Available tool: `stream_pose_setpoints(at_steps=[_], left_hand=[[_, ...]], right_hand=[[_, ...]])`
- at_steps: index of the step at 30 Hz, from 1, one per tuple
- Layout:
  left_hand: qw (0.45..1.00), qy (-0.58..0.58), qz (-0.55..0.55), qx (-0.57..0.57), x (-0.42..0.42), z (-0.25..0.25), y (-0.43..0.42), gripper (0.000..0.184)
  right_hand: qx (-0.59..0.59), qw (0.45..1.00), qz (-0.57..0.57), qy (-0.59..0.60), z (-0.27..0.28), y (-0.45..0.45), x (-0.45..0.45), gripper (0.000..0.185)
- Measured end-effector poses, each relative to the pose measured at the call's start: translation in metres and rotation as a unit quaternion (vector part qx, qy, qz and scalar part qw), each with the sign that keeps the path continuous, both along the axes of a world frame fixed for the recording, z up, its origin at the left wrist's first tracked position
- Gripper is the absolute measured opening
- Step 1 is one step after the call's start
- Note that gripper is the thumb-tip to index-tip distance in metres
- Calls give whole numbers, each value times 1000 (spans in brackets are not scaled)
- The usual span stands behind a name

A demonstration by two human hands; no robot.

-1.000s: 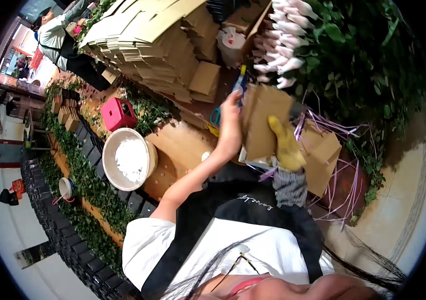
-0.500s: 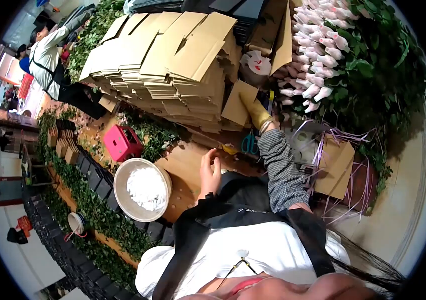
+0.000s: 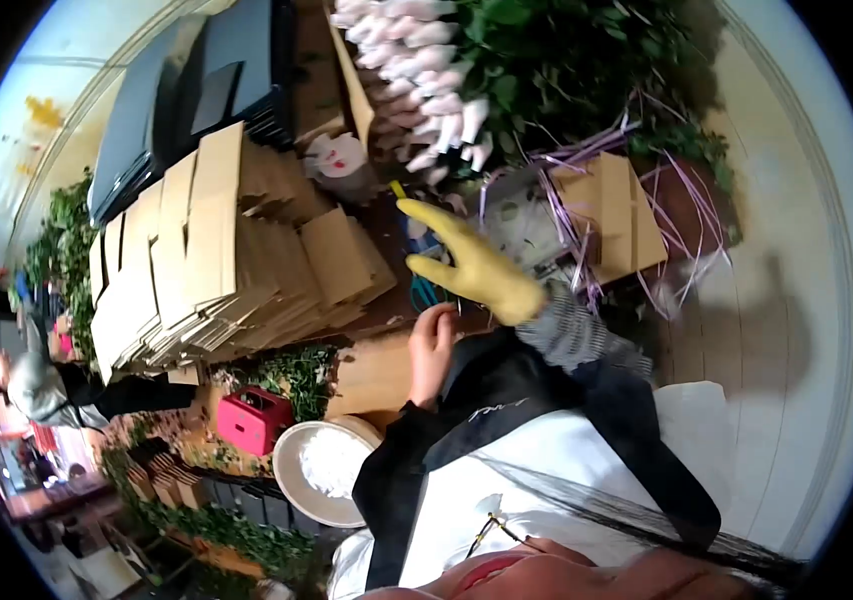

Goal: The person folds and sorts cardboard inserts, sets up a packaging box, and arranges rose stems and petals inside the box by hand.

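Observation:
My right hand (image 3: 476, 268) wears a yellow glove, its thumb and fingers spread apart with nothing between them. It is over the work surface, between the cardboard stack (image 3: 186, 245) and some purple ribbons (image 3: 586, 150). My left hand (image 3: 432, 352) is bare and held low before my apron. Its fingers are curled together; whatever they hold, if anything, is hidden. Just beyond the left fingertips lie teal-handled scissors (image 3: 424, 293). A single cardboard piece (image 3: 338, 255) leans at the stack's near end.
Flowers wrapped in pale netting (image 3: 416, 60) are heaped at the back beside green foliage (image 3: 566, 60). A white tub (image 3: 338, 160) stands by the stack. On the left are a pink stool (image 3: 253, 420), a bucket of white pieces (image 3: 291, 455) and another person (image 3: 46, 390).
My gloved right hand has come away from the cardboard piece and opened. My left hand stays low in front of me. The whole view has turned toward the right.

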State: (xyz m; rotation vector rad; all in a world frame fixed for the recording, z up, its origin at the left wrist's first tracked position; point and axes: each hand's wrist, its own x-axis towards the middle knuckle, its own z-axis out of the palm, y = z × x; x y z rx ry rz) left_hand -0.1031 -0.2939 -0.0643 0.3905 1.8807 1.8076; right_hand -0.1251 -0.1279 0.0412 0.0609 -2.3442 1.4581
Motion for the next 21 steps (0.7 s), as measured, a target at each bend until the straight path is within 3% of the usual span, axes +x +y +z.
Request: stream_pose_setpoints(at_steps=[2,3,4,5,6,7,8,9,11,13,14,15,16,18,20,21], left_hand=[[990,49,-135,-8,6,10,38,22],[980,44,-195,5,15,9,59,21],[958,107,-267,-7,22,18,82,24],[933,147,-328,9,30,32,108,26],[903,184,-387,22,39,42,133,28],[888,187,-418,40,51,46,157,28],[873,193,-445,58,62,47,185,28],[870,209,-442,62,73,44,212,29],[887,290,-360,12,90,25,275,32],[922,311,-227,-31,94,-30,344,36],[915,348,-174,-109,92,-64,372,51],[889,382,-127,-219,92,-101,393,65],[850,409,-77,-323,94,-123,409,78],[832,405,-64,-372,103,-131,426,88],[812,394,-56,-426,111,-128,429,97],[858,290,-104,-412,105,-109,430,98]], right_hand=[[-72,989,111,-71,28,54,49,63],[-163,976,111,-88,26,78,78,62],[-176,976,77,-98,15,111,107,60],[-122,990,-31,-62,5,140,134,52],[-142,977,-148,-57,-9,166,161,47],[-82,959,-249,-104,5,189,183,45],[-154,925,-333,-101,-18,214,204,44],[-257,888,-380,-43,-58,243,220,47],[-269,866,-418,-60,-109,289,240,44],[-282,842,-446,-109,-162,317,243,44],[-286,839,-442,-136,-181,329,238,48],[-178,874,-378,-249,-157,333,232,48],[-151,869,-375,-286,-166,331,224,45],[-120,858,-384,-319,-155,319,211,45],[-163,890,-353,-237,-182,318,221,47],[-166,892,-343,-241,-198,318,225,47]])
